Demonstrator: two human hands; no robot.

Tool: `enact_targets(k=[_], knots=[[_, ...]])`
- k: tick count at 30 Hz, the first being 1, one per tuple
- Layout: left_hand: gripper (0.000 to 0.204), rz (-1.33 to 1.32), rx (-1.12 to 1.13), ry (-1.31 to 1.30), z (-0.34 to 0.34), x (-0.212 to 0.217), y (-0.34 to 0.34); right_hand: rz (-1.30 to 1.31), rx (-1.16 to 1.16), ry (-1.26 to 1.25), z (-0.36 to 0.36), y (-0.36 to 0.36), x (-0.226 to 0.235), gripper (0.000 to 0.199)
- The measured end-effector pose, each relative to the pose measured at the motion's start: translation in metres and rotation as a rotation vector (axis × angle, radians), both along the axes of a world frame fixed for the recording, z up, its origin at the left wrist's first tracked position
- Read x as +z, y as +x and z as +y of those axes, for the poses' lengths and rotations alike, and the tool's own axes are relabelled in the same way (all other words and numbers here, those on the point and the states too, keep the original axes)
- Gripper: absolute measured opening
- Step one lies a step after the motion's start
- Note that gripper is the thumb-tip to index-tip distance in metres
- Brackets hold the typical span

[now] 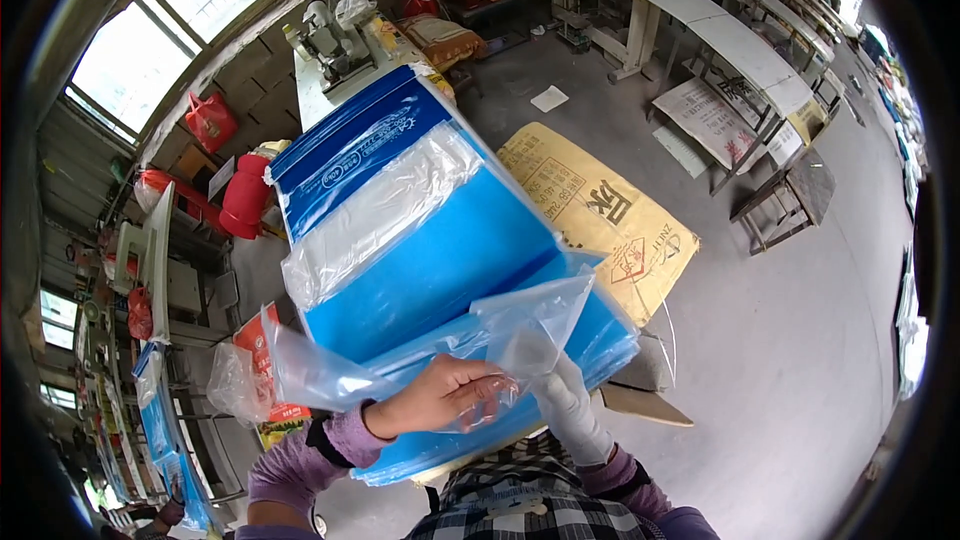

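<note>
A clear plastic bag stretches across the front of a stack of blue plastic sheets. My left hand, bare, has its fingers curled round a gathered part of the film. Close beside it, my right hand wears a white glove and pinches the bag's right part, which stands up in a thin fold over the blue stack. Film partly veils the gloved fingertips. Farther back on the stack lie folded whitish plastic bags and a dark blue printed sheet.
Right of the stack lies a yellow printed sack. A sewing machine stands on a table beyond. A wooden stool and long white worktables are at the right. Red bags hang at the left wall.
</note>
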State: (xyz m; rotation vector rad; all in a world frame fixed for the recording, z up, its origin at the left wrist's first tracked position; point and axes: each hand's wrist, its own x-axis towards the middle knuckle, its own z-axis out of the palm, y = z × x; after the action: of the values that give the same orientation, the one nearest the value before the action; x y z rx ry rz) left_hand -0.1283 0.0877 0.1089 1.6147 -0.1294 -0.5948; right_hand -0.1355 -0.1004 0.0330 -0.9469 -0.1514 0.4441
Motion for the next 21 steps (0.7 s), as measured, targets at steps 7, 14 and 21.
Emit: enact_targets(k=[7,14,21], knots=[[0.012,-0.285,0.192,0.053,-0.085,-0.031,-0.057,0.018,-0.012,0.022,-0.092,-0.035,0.014,0.083],[0.022,-0.457,0.37,0.351,-0.123,-0.076,-0.083,-0.501,0.026,-0.653,-0.107,-0.054,0.001,0.056],[0.009,-0.204,0.431,0.3,-0.129,-0.061,-0.099,-0.299,0.053,-0.553,-0.14,-0.058,-0.03,0.024]])
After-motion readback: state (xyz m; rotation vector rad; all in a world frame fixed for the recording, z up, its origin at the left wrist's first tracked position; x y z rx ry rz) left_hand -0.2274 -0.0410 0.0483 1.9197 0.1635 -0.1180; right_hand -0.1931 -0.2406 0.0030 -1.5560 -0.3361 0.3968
